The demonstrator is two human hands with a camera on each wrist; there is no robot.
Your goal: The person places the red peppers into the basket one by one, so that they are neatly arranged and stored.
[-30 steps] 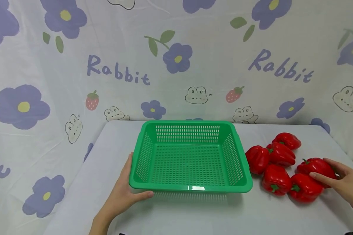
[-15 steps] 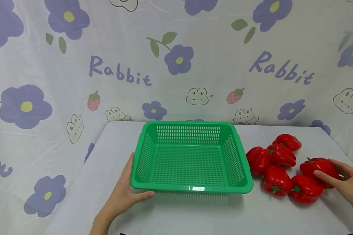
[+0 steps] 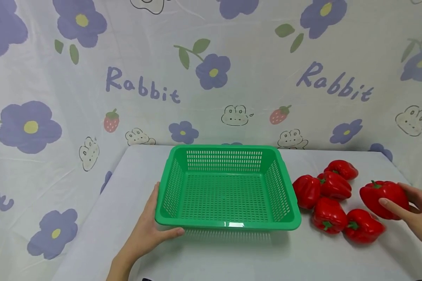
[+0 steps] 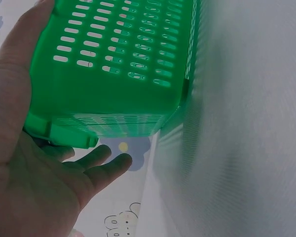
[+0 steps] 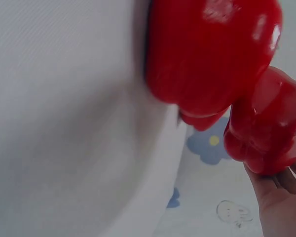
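Red bell pepper [image 3: 383, 198] hangs above the surface [image 3: 214, 259], pinched by the right grip [image 3: 420, 214] — left grip [image 3: 149, 231] spread against green slotted basket [image 3: 197, 223].

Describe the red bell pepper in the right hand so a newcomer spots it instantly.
From the rectangular green plastic basket on the white table, look right, past five loose red bell peppers, to the person's right hand. The glossy, lobed red bell pepper there is the one. Unlike those five, it alone is gripped by a hand.
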